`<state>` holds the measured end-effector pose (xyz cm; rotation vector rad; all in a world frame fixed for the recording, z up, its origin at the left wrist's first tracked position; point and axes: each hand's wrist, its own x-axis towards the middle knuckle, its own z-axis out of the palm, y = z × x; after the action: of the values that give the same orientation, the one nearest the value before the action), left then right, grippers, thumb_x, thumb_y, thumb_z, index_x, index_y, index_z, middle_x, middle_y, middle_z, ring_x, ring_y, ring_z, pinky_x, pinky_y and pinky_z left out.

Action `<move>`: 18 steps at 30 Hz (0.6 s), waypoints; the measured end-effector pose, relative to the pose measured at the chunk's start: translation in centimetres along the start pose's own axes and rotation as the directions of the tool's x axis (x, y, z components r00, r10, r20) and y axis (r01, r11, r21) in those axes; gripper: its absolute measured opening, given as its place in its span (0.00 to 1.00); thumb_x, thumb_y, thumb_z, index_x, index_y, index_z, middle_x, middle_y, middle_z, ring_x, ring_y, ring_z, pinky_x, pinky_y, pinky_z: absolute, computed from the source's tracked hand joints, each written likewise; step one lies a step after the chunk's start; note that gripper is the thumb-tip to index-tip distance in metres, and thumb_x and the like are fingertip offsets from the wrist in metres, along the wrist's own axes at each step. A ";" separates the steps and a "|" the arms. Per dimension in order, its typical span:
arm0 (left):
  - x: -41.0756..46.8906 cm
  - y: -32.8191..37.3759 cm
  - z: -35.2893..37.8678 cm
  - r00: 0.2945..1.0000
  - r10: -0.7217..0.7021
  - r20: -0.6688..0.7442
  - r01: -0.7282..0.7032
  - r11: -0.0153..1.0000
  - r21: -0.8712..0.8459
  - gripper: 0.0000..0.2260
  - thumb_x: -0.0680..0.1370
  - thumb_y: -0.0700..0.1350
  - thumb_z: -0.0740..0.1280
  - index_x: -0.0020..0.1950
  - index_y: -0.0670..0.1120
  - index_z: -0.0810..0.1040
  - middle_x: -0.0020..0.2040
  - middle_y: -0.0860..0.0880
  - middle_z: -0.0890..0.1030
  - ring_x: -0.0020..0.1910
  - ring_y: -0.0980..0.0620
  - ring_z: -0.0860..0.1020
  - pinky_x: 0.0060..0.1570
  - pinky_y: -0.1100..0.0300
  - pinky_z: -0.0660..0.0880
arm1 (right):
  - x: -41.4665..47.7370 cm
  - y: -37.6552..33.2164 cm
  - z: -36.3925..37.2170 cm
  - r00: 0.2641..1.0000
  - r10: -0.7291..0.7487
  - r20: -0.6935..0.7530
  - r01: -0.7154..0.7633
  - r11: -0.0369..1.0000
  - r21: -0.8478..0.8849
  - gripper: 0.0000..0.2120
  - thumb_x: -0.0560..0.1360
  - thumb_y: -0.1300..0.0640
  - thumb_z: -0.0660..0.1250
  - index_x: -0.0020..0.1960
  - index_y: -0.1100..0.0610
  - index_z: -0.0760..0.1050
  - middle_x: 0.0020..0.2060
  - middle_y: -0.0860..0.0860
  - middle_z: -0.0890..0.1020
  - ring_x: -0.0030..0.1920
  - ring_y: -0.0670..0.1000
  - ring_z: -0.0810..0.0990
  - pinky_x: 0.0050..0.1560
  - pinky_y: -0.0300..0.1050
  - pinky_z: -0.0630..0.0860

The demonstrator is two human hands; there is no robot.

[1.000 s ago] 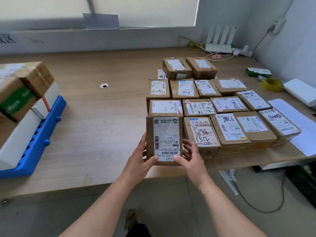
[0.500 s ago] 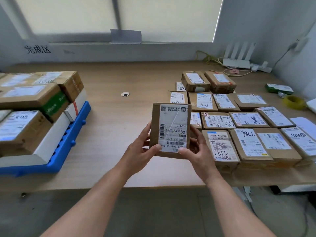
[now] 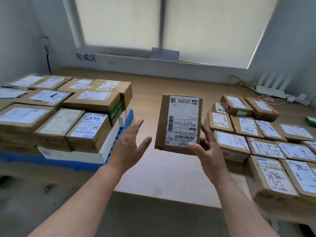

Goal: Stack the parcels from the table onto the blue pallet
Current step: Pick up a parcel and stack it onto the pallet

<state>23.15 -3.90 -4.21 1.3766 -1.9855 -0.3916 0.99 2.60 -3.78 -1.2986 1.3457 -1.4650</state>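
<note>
Parcel (image 3: 179, 124) in transit, held above the desk (image 3: 171, 177) in the right hand (image 3: 208, 151) alone: we see the thumb pressed on the lower edge of the label and the fingers curled behind the right side, so that the box stands with its long axis rising away from the palm, label towards us and printed upside down. Left hand (image 3: 128, 144) is spread, straight-fingered, and holds nothing; it hovers just left of the parcel's lower corner, a narrow gap between them. Blue pallet (image 3: 129, 117), with its stacked parcels (image 3: 89, 129), lies to the left of both hands, and the left hand is the nearer to it; we judge that the coming move is a carry leftward past the empty hand. Remaining parcels (image 3: 266, 147) lie to the right of the right hand. Most of the right fingers are hidden behind the box; the pallet's deck is covered and its left end cut off, so we cannot tell where a free place remains on the stack.
</note>
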 end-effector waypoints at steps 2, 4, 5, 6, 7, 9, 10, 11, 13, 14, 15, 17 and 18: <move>0.1 -2.4 -2.3 0.999 0.028 -0.022 -0.026 0.996 0.085 0.30 0.77 0.55 0.65 0.76 0.48 0.61 0.72 0.48 0.69 0.71 0.50 0.66 0.66 0.55 0.66 | 0.4 -0.9 3.0 1.000 -0.005 0.025 0.005 1.000 0.015 0.31 0.65 0.54 0.70 0.65 0.37 0.65 0.50 0.49 0.83 0.52 0.47 0.83 0.45 0.38 0.80; 0.0 -4.6 -4.7 0.999 0.033 -0.025 -0.029 0.990 0.138 0.30 0.77 0.56 0.65 0.76 0.49 0.60 0.72 0.49 0.69 0.70 0.51 0.67 0.66 0.55 0.66 | 0.6 -1.7 6.2 0.999 -0.010 0.044 0.009 1.000 0.019 0.30 0.65 0.54 0.70 0.62 0.35 0.66 0.48 0.49 0.84 0.52 0.48 0.83 0.45 0.39 0.80; -0.1 -5.6 -5.8 0.999 0.036 -0.026 -0.032 0.987 0.158 0.30 0.77 0.56 0.65 0.76 0.49 0.60 0.72 0.49 0.69 0.70 0.51 0.67 0.66 0.56 0.66 | 0.7 -2.0 7.7 0.998 -0.015 0.056 0.014 1.000 0.019 0.29 0.65 0.55 0.70 0.61 0.34 0.66 0.47 0.49 0.84 0.51 0.48 0.83 0.45 0.39 0.80; -0.3 -6.6 -7.0 0.999 0.040 -0.033 -0.034 0.984 0.177 0.30 0.77 0.56 0.65 0.76 0.48 0.60 0.71 0.49 0.69 0.70 0.51 0.67 0.66 0.56 0.66 | 0.8 -2.2 9.3 0.998 -0.019 0.066 0.017 1.000 0.021 0.28 0.65 0.55 0.69 0.60 0.34 0.67 0.46 0.48 0.85 0.51 0.47 0.83 0.45 0.38 0.80; -0.5 -7.5 -8.1 0.998 0.043 -0.043 -0.034 0.980 0.195 0.30 0.77 0.57 0.65 0.75 0.48 0.61 0.71 0.49 0.69 0.70 0.51 0.67 0.66 0.56 0.66 | 0.9 -2.4 10.8 0.997 -0.024 0.076 0.022 1.000 0.022 0.27 0.65 0.55 0.69 0.60 0.35 0.67 0.46 0.46 0.85 0.50 0.47 0.84 0.45 0.38 0.79; -0.8 -9.5 -10.5 0.997 0.035 -0.067 -0.019 0.975 0.223 0.29 0.77 0.57 0.65 0.75 0.48 0.63 0.71 0.49 0.70 0.70 0.50 0.67 0.66 0.55 0.65 | 1.1 -2.7 13.7 0.994 -0.032 0.101 0.030 0.999 0.021 0.27 0.65 0.54 0.69 0.61 0.36 0.67 0.45 0.46 0.85 0.49 0.48 0.84 0.46 0.39 0.80; -1.0 -10.6 -11.6 0.997 0.028 -0.075 -0.009 0.970 0.241 0.30 0.77 0.58 0.64 0.75 0.48 0.63 0.71 0.49 0.69 0.70 0.50 0.67 0.67 0.54 0.65 | 1.2 -2.9 15.1 0.993 -0.035 0.114 0.033 0.999 0.024 0.28 0.65 0.54 0.69 0.62 0.36 0.67 0.45 0.46 0.85 0.49 0.48 0.84 0.46 0.40 0.80; -1.2 -11.7 -12.7 0.997 0.021 -0.080 0.001 0.964 0.265 0.30 0.77 0.58 0.64 0.75 0.49 0.62 0.72 0.49 0.69 0.70 0.50 0.66 0.67 0.53 0.64 | 1.3 -3.1 16.5 0.991 -0.039 0.126 0.036 0.999 0.027 0.29 0.65 0.54 0.69 0.63 0.37 0.66 0.45 0.47 0.85 0.49 0.48 0.84 0.47 0.40 0.80; -1.6 -13.9 -14.8 0.996 0.003 -0.085 0.024 0.949 0.315 0.30 0.77 0.60 0.63 0.75 0.50 0.61 0.73 0.50 0.67 0.72 0.51 0.64 0.69 0.53 0.63 | 1.7 -3.5 19.1 0.987 -0.045 0.153 0.039 0.999 0.037 0.31 0.65 0.53 0.69 0.66 0.40 0.66 0.45 0.47 0.85 0.50 0.48 0.84 0.47 0.40 0.81; -1.8 -14.8 -15.8 0.996 -0.013 -0.088 0.042 0.942 0.334 0.31 0.77 0.61 0.62 0.76 0.50 0.60 0.73 0.51 0.66 0.72 0.51 0.63 0.69 0.53 0.62 | 2.0 -3.7 20.3 0.984 -0.047 0.169 0.041 0.998 0.038 0.31 0.66 0.53 0.69 0.67 0.41 0.65 0.45 0.46 0.85 0.50 0.48 0.84 0.46 0.39 0.80; -1.9 -15.7 -16.7 0.995 -0.029 -0.091 0.060 0.934 0.353 0.31 0.77 0.62 0.62 0.76 0.51 0.59 0.74 0.51 0.65 0.73 0.51 0.62 0.70 0.53 0.61 | 2.3 -3.9 21.4 0.982 -0.047 0.184 0.041 0.998 0.037 0.31 0.68 0.54 0.70 0.68 0.43 0.65 0.45 0.45 0.85 0.49 0.47 0.84 0.45 0.38 0.80; -2.0 -17.4 -18.2 0.993 -0.055 -0.105 0.092 0.917 0.389 0.32 0.77 0.63 0.61 0.76 0.51 0.57 0.75 0.51 0.64 0.74 0.51 0.61 0.70 0.52 0.60 | 3.1 -4.4 23.6 0.979 -0.038 0.201 0.030 0.999 0.044 0.29 0.74 0.59 0.70 0.70 0.45 0.64 0.43 0.45 0.85 0.48 0.46 0.84 0.43 0.37 0.80; -1.8 -18.1 -18.9 0.991 -0.066 -0.113 0.106 0.910 0.402 0.33 0.76 0.64 0.60 0.77 0.52 0.56 0.75 0.51 0.63 0.74 0.51 0.61 0.70 0.52 0.60 | 3.6 -4.7 24.6 0.977 -0.033 0.209 0.023 0.998 0.051 0.28 0.75 0.62 0.68 0.71 0.47 0.64 0.42 0.46 0.85 0.47 0.46 0.84 0.41 0.36 0.80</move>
<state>49.14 -6.95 -1.85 1.7075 -2.0018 0.0608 24.69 -5.50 -0.18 -1.4036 1.1520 -1.3287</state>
